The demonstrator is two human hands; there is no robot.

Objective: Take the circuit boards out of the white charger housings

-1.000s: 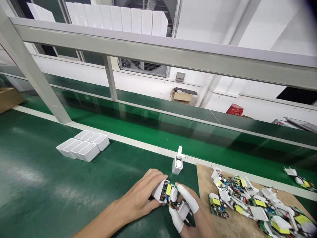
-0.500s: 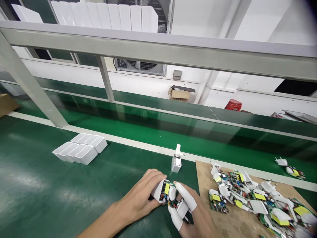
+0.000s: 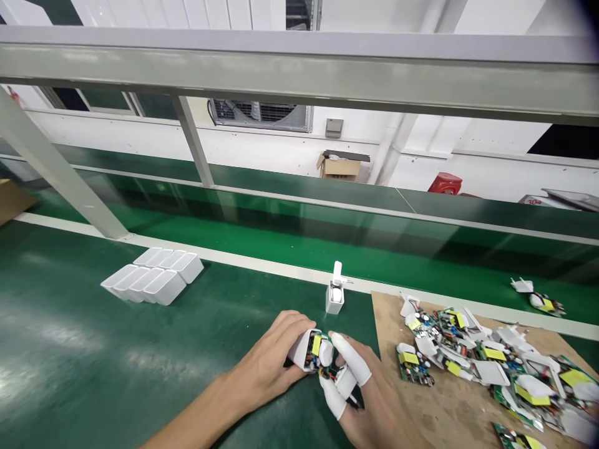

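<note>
My left hand (image 3: 269, 368) is wrapped round a small white plastic housing (image 3: 299, 346) low in the middle of the view. A circuit board (image 3: 317, 355) with a yellow part sits partly inside that housing. My right hand (image 3: 362, 393), with white finger cots on the thumb and forefinger, pinches the board's outer end together with a white plug piece. Both hands rest just above the green mat. Beyond them, an upright white housing (image 3: 335, 298) with a part sticking out of its top stands alone.
A brown board (image 3: 449, 418) at the right carries a heap of circuit boards (image 3: 486, 368) with white plug pieces. Several empty white housings (image 3: 152, 275) lie in rows at the left. A green conveyor belt (image 3: 327, 243) runs behind, under a grey metal frame (image 3: 299, 68). Two loose parts (image 3: 538, 298) lie on the belt.
The camera has tilted a little downward and the view has shifted. My hands have stayed together on the housing and board, with the board seated slightly deeper.
</note>
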